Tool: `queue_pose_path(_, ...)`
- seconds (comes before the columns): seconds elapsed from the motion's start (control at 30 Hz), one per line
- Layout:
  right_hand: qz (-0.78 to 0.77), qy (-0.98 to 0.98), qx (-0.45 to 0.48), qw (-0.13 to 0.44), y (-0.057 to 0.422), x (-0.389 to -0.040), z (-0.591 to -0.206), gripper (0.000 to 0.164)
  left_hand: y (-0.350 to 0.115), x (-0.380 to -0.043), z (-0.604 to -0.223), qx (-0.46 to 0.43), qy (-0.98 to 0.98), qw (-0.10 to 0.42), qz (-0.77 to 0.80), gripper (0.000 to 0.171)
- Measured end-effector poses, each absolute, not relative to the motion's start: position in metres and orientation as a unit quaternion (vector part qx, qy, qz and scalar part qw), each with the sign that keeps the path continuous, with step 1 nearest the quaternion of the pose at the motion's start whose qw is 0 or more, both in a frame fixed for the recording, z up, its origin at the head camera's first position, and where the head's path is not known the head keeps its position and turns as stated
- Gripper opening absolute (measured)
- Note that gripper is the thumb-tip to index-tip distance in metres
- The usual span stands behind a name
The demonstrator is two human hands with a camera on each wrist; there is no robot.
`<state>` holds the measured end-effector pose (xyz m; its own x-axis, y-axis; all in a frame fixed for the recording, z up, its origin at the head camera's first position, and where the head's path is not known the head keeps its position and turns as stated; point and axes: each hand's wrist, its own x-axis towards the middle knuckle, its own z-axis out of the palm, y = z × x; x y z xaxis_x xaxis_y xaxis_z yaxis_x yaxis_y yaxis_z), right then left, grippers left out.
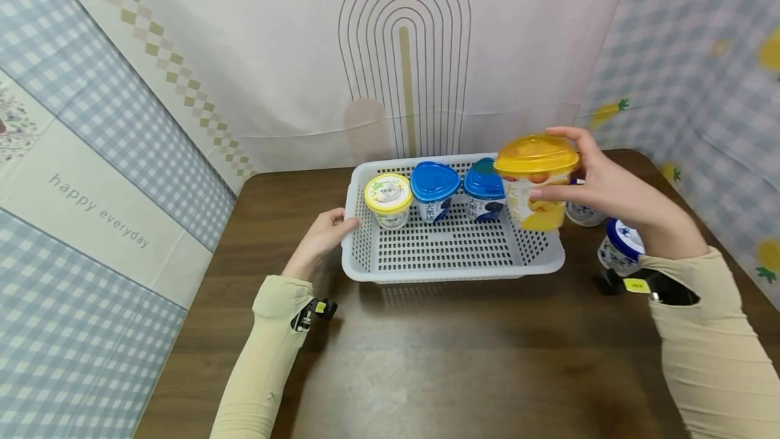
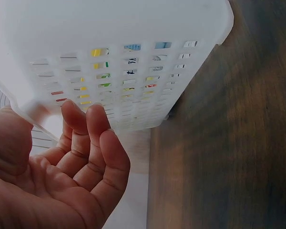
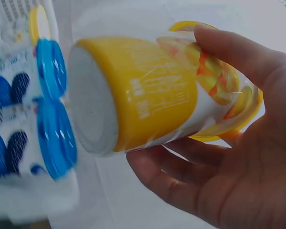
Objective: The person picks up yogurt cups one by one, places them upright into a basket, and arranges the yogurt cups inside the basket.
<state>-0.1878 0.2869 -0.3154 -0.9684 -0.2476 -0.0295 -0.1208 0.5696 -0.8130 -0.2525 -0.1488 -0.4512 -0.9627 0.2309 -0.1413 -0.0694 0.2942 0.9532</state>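
My right hand [image 1: 615, 185] grips a yellow-lidded yogurt cup [image 1: 536, 198] above the right end of a white plastic basket [image 1: 451, 271]. In the right wrist view the cup [image 3: 148, 95] is tipped, its pale base toward the basket. Inside the basket stand a small cup with a yellow-rimmed lid [image 1: 388, 195] and two blue-lidded cups [image 1: 435, 181] [image 1: 484, 181] in a row along the back. My left hand [image 1: 324, 239] holds the basket's left rim, thumb on top. In the left wrist view its fingers [image 2: 97, 121] curl close to the perforated wall.
Right of the basket, a blue-lidded small cup [image 1: 620, 247] stands on the brown wooden table [image 1: 426, 364]. Another small cup [image 1: 585, 214] is partly hidden behind my right hand. A pale cloth [image 1: 292, 53] hangs behind the table, with checked cloths at both sides.
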Motion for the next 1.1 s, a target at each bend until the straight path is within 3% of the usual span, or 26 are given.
queue_pose_path(0.43, -0.475, 0.845, -0.217, 0.115, 0.210, -0.243, -0.336, 0.111, -0.144, -0.256, -0.447, 0.039, 0.792, 0.130, 0.595, 0.035)
queue_pose_path(0.6, -0.464, 0.829, -0.281, 0.132, 0.183, -0.258, -0.349, 0.109, -0.143, -0.258, -0.447, 0.035, 0.797, 0.123, 0.590, 0.033)
queue_pose_path(1.1, -0.391, 0.845, -0.317, 0.183, 0.136, -0.266, -0.386, 0.111, -0.142, -0.257, -0.446, 0.021, 0.810, 0.123, 0.573, 0.032)
